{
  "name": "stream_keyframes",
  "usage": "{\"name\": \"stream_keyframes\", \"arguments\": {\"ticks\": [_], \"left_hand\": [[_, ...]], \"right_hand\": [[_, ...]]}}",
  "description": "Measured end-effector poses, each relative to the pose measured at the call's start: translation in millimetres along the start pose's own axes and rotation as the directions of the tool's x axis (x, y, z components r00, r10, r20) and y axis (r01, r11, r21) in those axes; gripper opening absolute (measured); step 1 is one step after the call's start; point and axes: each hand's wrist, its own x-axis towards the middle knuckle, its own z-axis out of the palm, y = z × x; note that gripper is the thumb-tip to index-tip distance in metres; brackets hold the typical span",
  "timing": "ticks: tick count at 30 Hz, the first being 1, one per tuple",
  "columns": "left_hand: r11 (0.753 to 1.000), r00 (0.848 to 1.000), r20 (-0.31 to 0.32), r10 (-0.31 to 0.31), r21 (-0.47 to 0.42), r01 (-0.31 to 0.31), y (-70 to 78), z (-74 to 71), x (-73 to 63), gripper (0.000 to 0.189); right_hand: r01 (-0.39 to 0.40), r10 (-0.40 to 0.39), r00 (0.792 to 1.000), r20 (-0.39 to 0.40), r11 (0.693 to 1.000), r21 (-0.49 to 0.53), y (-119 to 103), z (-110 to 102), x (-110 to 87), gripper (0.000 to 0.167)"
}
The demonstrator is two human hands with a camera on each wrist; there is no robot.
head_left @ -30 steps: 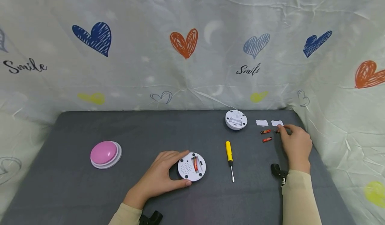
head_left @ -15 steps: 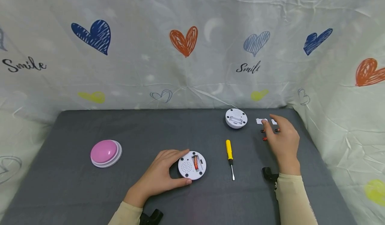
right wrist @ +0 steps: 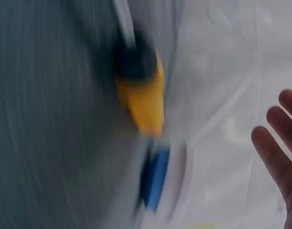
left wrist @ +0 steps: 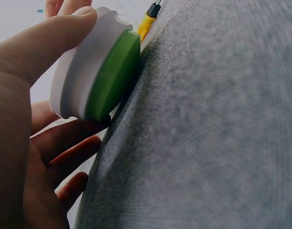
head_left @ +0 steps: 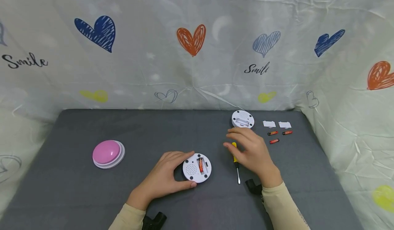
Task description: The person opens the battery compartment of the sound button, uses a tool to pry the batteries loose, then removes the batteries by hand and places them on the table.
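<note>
My left hand holds a round white buzzer between thumb and fingers, its underside facing up. A green dome shows beneath it in the left wrist view. One red battery lies in its battery slot, and part of the slot beside it is bare. Fingers extended and apart, my right hand holds nothing and overlaps the yellow handle of a screwdriver in the head view. The screwdriver lies on the table, blurred in the right wrist view.
Behind my right hand stands another upturned buzzer, with a blue dome. Two white battery covers and three loose batteries lie at the back right. A pink-domed buzzer sits at left on the grey table.
My right hand has moved left, away from the loose batteries and covers, and now overlaps the screwdriver. My left hand keeps its grip on the buzzer.
</note>
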Motion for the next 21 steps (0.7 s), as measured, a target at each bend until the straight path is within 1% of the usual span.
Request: {"name": "stream_keyframes", "arguments": {"ticks": [3, 6, 9, 15, 21], "left_hand": [[1.000, 1.000, 0.001, 0.000, 0.000, 0.000, 0.2, -0.3, 0.0, 0.092], [1.000, 1.000, 0.003, 0.004, -0.004, -0.004, 0.1, 0.3, 0.2, 0.091], [1.000, 1.000, 0.008, 0.013, -0.005, -0.013, -0.1, -0.5, -0.3, 0.090], [1.000, 1.000, 0.012, 0.010, -0.008, -0.010, 0.0, 1.1, -0.1, 0.090], [1.000, 1.000, 0.015, 0.007, -0.003, -0.007, -0.6, 0.3, -0.5, 0.090]], "right_hand": [[0.015, -0.023, 0.994, 0.109, 0.998, 0.067, -13.9, 14.7, 2.0, 0.027], [0.020, -0.045, 0.976, 0.212, 0.993, 0.120, -26.5, 25.2, 3.0, 0.029], [0.020, -0.068, 0.955, 0.288, 0.986, 0.166, -36.0, 33.5, 4.1, 0.028], [0.026, -0.091, 0.928, 0.361, 0.983, 0.183, -40.3, 40.9, 0.7, 0.030], [0.015, -0.089, 0.911, 0.402, 0.983, 0.183, -40.5, 44.7, -0.8, 0.032]]}}
